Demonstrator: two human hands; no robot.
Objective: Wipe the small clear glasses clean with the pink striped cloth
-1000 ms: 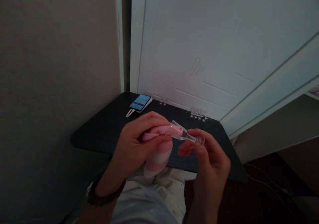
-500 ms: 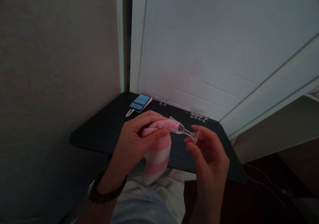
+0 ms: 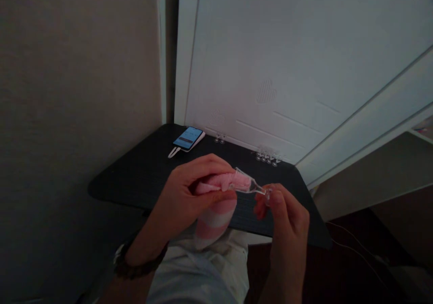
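A small clear stemmed glass lies tilted on its side above the table, its foot toward the right. My left hand is closed around a soft pink-and-white striped cloth. One bunched end of the cloth is inside the bowl of the glass, and the rest hangs down below my fingers. My right hand pinches the foot of the glass between thumb and fingers, with the thumb covering part of it. The left fingertips are at the rim of the bowl.
A dark table stands against a white panel. At its back left lies a lit phone with a white cable. Several small clear glasses stand in a cluster at the back right, and a few more near the phone.
The glass has shifted slightly right and down, and has turned a little. My right thumb has moved over its foot. My left hand still grips the cloth.
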